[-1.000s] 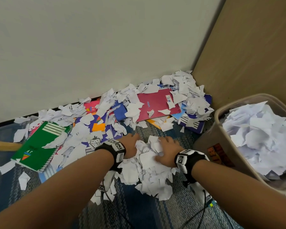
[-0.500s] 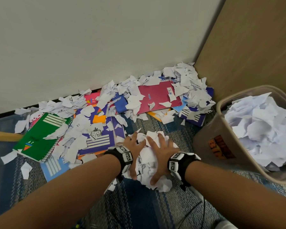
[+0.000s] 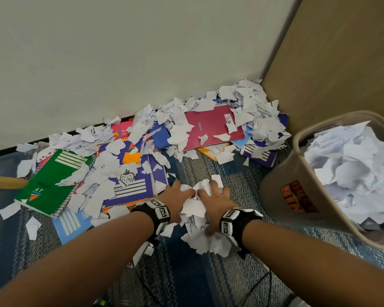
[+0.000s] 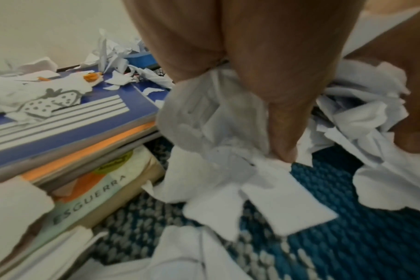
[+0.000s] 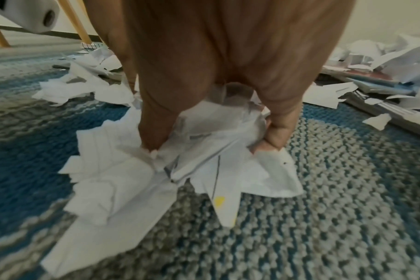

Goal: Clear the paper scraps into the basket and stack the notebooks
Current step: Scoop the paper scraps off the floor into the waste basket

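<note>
Both hands clasp one bunch of white paper scraps (image 3: 197, 209) from either side, just above the blue-grey carpet. My left hand (image 3: 177, 197) grips its left side, and in the left wrist view the left hand (image 4: 252, 91) has fingers curled into the paper scraps (image 4: 211, 121). My right hand (image 3: 217, 200) grips the right side; in the right wrist view the right hand (image 5: 216, 117) pinches the paper scraps (image 5: 192, 166). The basket (image 3: 282, 200) stands to the right, heaped with scraps. A green notebook (image 3: 51, 182), a purple strawberry notebook (image 3: 133, 185) and a crimson notebook (image 3: 211, 129) lie under more scraps along the wall.
A white wall runs behind the pile and a tan panel (image 3: 330, 63) closes the corner on the right. A wooden leg (image 3: 5, 181) lies at the far left. Black cables (image 3: 259, 289) trail over the carpet near my arms. Loose scraps (image 3: 32, 227) dot the floor at the left.
My hands have drawn together and bunched the spread pile into a tighter wad, pulling it slightly toward me. Some scraps dropped off below the left wrist.
</note>
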`<state>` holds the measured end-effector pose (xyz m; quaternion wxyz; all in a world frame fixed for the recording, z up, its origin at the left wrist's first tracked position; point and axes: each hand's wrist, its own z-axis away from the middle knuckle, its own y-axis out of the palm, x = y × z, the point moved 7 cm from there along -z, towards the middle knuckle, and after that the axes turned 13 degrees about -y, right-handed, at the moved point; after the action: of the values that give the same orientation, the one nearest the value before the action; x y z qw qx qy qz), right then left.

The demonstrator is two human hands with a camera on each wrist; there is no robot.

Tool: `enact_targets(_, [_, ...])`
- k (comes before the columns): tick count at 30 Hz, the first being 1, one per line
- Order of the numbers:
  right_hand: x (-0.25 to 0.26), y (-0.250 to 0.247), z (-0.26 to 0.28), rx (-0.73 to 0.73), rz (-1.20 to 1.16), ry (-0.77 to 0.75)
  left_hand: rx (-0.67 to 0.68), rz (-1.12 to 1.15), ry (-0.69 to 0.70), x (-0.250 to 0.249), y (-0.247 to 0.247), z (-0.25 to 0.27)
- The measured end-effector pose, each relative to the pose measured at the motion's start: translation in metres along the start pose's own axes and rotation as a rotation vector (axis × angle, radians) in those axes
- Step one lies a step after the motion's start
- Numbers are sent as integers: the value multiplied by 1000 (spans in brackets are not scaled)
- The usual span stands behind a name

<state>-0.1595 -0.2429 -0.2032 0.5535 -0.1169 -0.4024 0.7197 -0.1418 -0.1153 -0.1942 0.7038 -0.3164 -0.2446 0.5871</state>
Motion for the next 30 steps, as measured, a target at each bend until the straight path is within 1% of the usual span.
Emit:
enact_targets(4, [12,-9,5,-7,0,-87,20,94,42,1,3,-2])
enact_targets(6, [20,-14,5,-49,12,-141,-8,92,82,-4,-2,-4])
enact_targets(8, [25,-17,1,-67,-25,-166,-31,70,109,-8,-12,-5])
enact_targets(12, [29,-26,-3,-77,-43,-180,-99,-20,136,-15,-40,-2])
enact_targets(14, [28,-40,-1,-103,-21,-178,-132,0,112,-12,-56,-2])
enact_targets(16, [23,-61,1,-159,2,-141,-171,48,93,-7,-76,-3])
enact_targets(19, [14,-102,4,-253,-25,-83,-277,145,44,1,-119,-3])
enact_targets(21, [8,-138,9,-339,-18,-65,-378,311,-13,10,-154,0])
enact_targets(23, [5,-175,19,-430,-3,-51,-502,444,-4,15,-193,10])
enact_targets(26, [7,-228,38,-513,45,-60,-682,478,60,13,-250,32])
enact_targets(30, [3,-289,84,-591,120,-20,-829,434,102,-2,-307,59])
